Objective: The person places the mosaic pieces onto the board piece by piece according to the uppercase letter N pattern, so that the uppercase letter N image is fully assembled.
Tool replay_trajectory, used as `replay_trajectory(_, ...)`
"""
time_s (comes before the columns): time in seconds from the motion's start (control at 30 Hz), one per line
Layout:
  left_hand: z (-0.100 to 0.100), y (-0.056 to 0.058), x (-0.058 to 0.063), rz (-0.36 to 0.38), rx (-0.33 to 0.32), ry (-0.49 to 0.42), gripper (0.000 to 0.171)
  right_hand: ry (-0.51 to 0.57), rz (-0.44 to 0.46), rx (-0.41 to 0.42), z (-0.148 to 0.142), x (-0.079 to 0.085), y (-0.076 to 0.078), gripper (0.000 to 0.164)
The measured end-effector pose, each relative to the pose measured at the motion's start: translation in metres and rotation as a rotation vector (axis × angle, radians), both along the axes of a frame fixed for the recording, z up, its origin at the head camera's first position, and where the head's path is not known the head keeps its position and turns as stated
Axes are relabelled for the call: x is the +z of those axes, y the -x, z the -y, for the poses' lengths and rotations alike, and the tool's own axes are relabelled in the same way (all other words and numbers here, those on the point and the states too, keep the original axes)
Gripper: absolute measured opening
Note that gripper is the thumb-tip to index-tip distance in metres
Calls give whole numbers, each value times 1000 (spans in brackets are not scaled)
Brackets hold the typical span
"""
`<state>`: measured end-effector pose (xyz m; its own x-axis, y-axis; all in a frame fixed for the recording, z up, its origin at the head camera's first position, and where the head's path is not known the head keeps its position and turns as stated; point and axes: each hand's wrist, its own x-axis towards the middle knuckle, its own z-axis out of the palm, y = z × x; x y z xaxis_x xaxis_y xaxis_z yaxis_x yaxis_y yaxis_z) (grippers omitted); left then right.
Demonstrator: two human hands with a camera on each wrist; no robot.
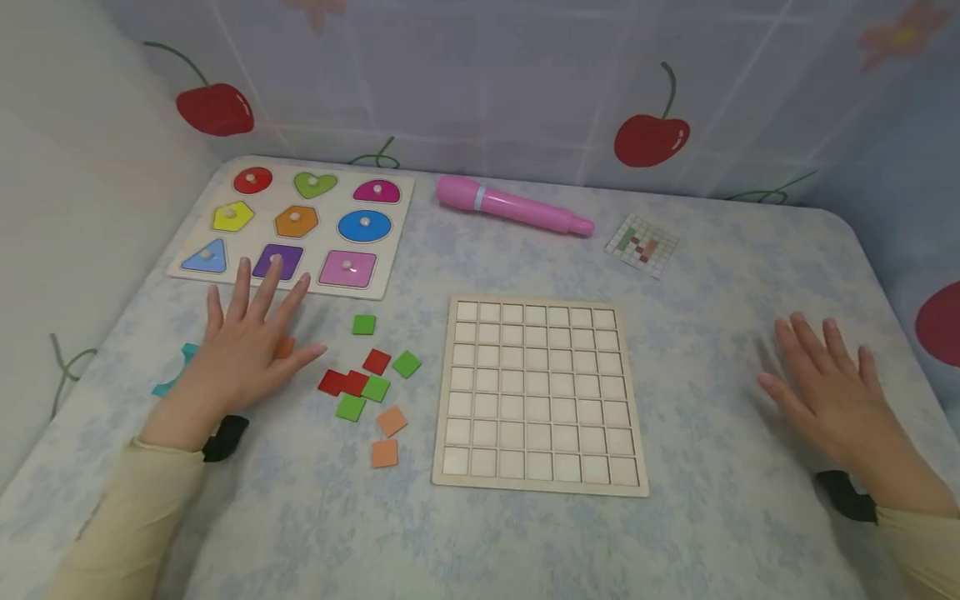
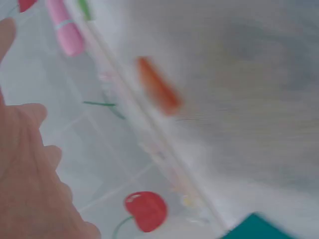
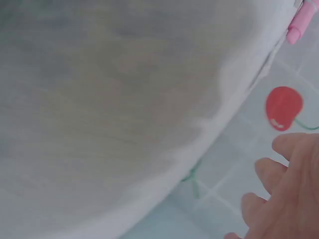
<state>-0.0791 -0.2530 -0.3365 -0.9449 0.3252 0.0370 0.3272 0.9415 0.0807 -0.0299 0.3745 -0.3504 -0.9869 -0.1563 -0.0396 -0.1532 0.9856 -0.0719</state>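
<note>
My left hand point(image 1: 251, 346), fingers straight and spread, is over the left of the table, fingertips overlapping the lower edge of a shape puzzle board point(image 1: 330, 208) in the head view. An orange tile point(image 1: 284, 347) and a teal piece point(image 1: 178, 367) peek out from behind it. Right of that hand lie loose square tiles: several green point(image 1: 363, 325), red point(image 1: 377, 361) and light orange point(image 1: 392, 421). A wooden grid board point(image 1: 540, 393) with bare cells is in the middle. At the far right, my right hand point(image 1: 832, 387) extends with spread fingers, holding nothing.
A pink pen-shaped tube point(image 1: 517, 208) lies along the back of the table. Beside it is a small pattern card point(image 1: 642, 244) with a coloured grid. Cherry-print cloth point(image 1: 480, 92) covers the wall behind, and a pale wall point(image 1: 67, 167) borders the left side.
</note>
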Motion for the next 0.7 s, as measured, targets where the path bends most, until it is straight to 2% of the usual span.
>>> replay_trajectory(0.1,-8,-3,21,-18,-29,-49,92,40,-23,43,10,17,1,73)
replay_trajectory(0.23,-20,-13,48,-12,-89,-212,94,164,-97,115,28,45,-1,69)
replay_trajectory(0.3,-26,-20,56,30,-108,-316,93,238,-122,140,38,55,-4,67)
replay_trajectory(0.37,-30,-27,57,83,-106,-409,93,329,-129,165,48,61,-9,65)
replay_trajectory(0.43,-32,-34,53,130,-99,-492,91,418,-114,188,58,62,-15,66)
replay_trajectory(0.5,-31,-39,43,168,-87,-547,87,505,-83,203,68,58,-20,67)
replay_trajectory(0.6,-24,-39,22,237,-84,-612,75,612,-16,222,80,45,-25,67)
replay_trajectory(0.7,-16,-36,3,326,-67,-631,62,700,71,239,89,27,-25,65)
